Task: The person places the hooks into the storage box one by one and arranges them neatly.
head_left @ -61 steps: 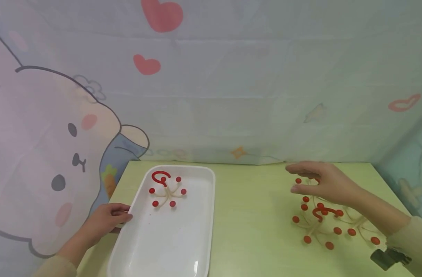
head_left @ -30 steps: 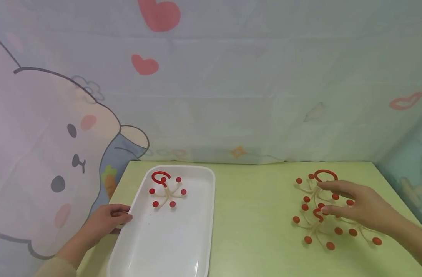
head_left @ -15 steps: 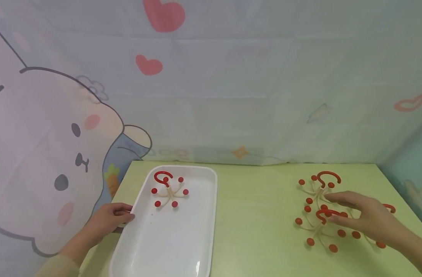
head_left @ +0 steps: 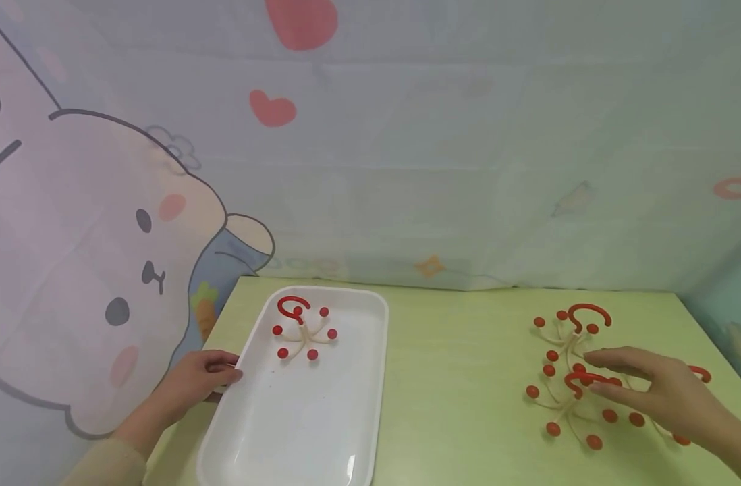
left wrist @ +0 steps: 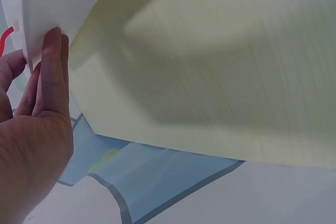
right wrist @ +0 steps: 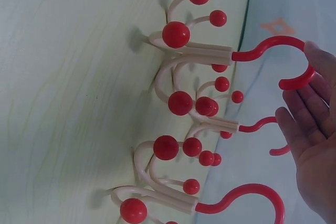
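Observation:
On the left, a white tray (head_left: 297, 418) has its left rim pinched by my left hand (head_left: 197, 381); the left wrist view shows the thumb inside and the fingers (left wrist: 51, 72) against the outside. Inside the tray stands a multi-arm hanger (head_left: 305, 331), cream with red ball tips and a red hook. My right hand (head_left: 668, 391) is over similar hangers, its thumb and fingers apart around the red hook (right wrist: 273, 41) of the front hanger (head_left: 567, 405). The thumb overlaps that hook in the right wrist view.
Another hanger (head_left: 571, 344) stands behind the front one, their arms crowding together. A third has its red hook (head_left: 702, 373) showing beyond my right hand, which hides part of it. The pale green table (head_left: 455, 378) ends at a printed curtain (head_left: 468, 169) behind.
My right hand has come back and down from above the rear hanger to the front hanger's hook. My left hand keeps to the tray rim. The head view has shifted slightly.

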Demonstrator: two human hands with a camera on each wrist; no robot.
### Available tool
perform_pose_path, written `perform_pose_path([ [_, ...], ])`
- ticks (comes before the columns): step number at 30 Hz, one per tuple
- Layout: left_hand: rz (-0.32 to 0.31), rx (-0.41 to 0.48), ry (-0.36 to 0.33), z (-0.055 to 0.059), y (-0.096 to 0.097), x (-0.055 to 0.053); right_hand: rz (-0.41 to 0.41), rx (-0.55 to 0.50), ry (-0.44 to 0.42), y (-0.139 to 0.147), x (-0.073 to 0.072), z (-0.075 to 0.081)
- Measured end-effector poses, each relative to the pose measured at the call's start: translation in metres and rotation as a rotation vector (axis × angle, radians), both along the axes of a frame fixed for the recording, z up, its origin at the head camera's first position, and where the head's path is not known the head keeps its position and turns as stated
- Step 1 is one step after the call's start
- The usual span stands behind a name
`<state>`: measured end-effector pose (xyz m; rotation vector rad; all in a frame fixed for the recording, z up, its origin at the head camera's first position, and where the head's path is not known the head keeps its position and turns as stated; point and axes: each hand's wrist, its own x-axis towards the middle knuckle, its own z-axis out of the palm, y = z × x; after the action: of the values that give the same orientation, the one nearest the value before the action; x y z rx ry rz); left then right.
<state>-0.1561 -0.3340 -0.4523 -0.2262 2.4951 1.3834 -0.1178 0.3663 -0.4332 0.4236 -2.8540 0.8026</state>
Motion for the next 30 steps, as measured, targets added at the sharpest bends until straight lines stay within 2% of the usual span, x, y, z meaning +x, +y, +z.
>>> perform_pose_path([
  [8,-0.013,0.01,-0.002,0.001,0.0008,0.0001,0.017,-0.062,0.074,0.0047,0.0048,-0.0039],
  [19,-0.016,0.013,-0.015,0.0037,0.0014,0.0007,0.019,-0.104,0.084,0.0035,0.0052,-0.0057],
  [30,-0.018,0.011,-0.023,0.0028,0.0002,0.0,0.018,-0.088,0.119,0.0012,0.0045,-0.0053],
])
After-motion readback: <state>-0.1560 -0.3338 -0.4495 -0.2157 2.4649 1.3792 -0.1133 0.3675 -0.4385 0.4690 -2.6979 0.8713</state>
